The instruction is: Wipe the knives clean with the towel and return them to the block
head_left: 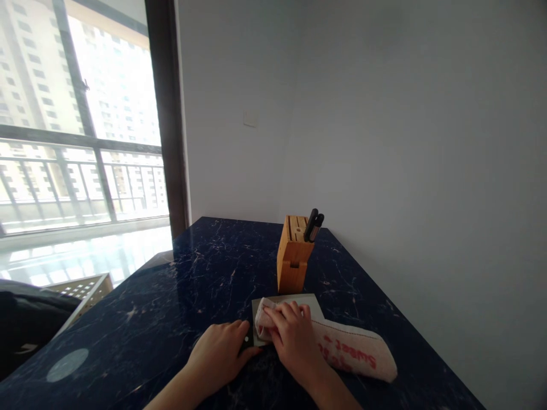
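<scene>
Cleaver lies flat on the table, near edge, blade toward the wall, just in front of the block.

Your left hand: fingers narrow, curled over the cleaver's dark handle and pinning it to the table.

Your right hand: palm down, fingers bent over the bunched end of the cloth, pressing it onto the blade. The hand covers most of the blade; only the far strip shows bare.

Cloth: white with red lettering. The rest trails off the blade to the right, lying on the table.

Block: wood, upright, with 2 black handles standing in its right slots. It is close to the blade; I cannot tell if they touch.
</scene>
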Tool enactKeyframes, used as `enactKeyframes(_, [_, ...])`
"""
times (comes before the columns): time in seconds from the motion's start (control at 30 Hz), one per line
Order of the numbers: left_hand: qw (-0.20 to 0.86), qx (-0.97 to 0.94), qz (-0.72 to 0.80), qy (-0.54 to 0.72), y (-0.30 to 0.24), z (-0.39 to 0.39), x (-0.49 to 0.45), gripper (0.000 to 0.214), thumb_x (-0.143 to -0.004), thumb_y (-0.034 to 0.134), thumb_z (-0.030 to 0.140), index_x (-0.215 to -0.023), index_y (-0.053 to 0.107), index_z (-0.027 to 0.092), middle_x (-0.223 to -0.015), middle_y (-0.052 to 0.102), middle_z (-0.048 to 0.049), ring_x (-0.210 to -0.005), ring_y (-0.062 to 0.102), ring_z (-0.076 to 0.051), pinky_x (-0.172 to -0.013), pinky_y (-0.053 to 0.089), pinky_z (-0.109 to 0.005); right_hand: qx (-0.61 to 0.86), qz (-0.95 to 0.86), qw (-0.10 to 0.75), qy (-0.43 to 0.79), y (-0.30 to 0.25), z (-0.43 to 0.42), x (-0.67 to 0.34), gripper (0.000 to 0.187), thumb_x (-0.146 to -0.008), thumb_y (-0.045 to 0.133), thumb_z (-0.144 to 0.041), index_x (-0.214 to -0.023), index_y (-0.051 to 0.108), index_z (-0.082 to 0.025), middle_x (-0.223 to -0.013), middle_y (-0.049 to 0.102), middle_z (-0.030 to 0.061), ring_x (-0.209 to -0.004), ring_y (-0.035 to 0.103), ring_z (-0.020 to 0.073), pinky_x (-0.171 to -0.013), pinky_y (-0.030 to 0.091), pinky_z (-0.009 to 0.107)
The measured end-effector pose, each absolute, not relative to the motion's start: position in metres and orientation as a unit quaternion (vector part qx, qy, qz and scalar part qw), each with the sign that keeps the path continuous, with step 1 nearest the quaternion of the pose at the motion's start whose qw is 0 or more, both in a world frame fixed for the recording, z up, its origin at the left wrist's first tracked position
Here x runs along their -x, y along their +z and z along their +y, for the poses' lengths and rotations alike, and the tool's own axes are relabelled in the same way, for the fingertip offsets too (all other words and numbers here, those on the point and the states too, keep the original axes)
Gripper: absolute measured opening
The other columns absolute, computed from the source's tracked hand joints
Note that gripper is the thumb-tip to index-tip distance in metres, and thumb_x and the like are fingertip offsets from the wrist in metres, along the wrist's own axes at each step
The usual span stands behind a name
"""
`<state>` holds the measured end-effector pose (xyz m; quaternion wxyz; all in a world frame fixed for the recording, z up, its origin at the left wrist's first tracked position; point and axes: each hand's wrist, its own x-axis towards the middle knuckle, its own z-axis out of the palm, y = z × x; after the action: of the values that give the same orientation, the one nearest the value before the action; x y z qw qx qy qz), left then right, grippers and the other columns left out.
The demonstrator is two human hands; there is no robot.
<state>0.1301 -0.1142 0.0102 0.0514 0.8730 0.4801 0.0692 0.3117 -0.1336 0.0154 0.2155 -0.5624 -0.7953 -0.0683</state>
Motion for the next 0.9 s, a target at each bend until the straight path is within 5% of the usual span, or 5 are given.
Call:
enactKeyframes(0.27, [0.046, -0.873, 0.48, 0.074, 0.007, -0.113, -0.13, 0.043, -0.083, 0.032, 0.057, -0.089, 0.056, 0.022, -0.084, 0.064, -0.0051, -0.08, 0.062, -0.025, -0.067, 0.043, -0.033, 0.666, -0.709, 0.198, -0.12, 0.012, -0.12, -0.335, 0.027, -0.08, 0.047, -0.015, -0.104, 0.055, -0.024, -0.091, 0.058, 0.0055, -0.09, 0.047, 0.0225, -0.076, 0.024, 0.036])
enactKeyframes(0.4, [0.045, -0.872, 0.483, 0.07, 0.007, -0.113, -0.13, 0.043, -0.083, 0.032, 0.057, -0.089, 0.056, 0.022, -0.084, 0.064, -0.0052, -0.08, 0.062, -0.025, -0.068, 0.043, -0.032, 0.639, -0.733, 0.22, -0.076, 0.014, -0.129, -0.323, 0.02, -0.072, 0.052, -0.014, -0.091, 0.056, -0.021, -0.085, 0.059, 0.0039, -0.087, 0.047, 0.0211, -0.078, 0.023, 0.035])
enactKeyframes(0.57, [0.039, -0.877, 0.473, 0.073, 0.007, -0.111, -0.129, 0.043, -0.084, 0.031, 0.056, -0.089, 0.055, 0.022, -0.084, 0.064, -0.0049, -0.08, 0.062, -0.024, -0.067, 0.043, -0.032, 0.556, -0.794, 0.245, -0.022, 0.013, -0.138, -0.304, 0.026, -0.074, 0.052, -0.016, -0.098, 0.053, -0.025, -0.09, 0.058, 0.0008, -0.088, 0.045, 0.0193, -0.078, 0.024, 0.032])
enactKeyframes(0.9, [0.018, -0.878, 0.472, 0.079, 0.002, -0.111, -0.129, 0.042, -0.083, 0.032, 0.056, -0.088, 0.055, 0.022, -0.082, 0.064, -0.0042, -0.076, 0.062, -0.026, -0.063, 0.044, -0.035, 0.603, -0.773, 0.191, -0.042, 0.023, -0.137, -0.318, 0.013, -0.07, 0.05, -0.012, -0.08, 0.051, -0.02, -0.083, 0.055, 0.0023, -0.083, 0.045, 0.0181, -0.075, 0.023, 0.031])
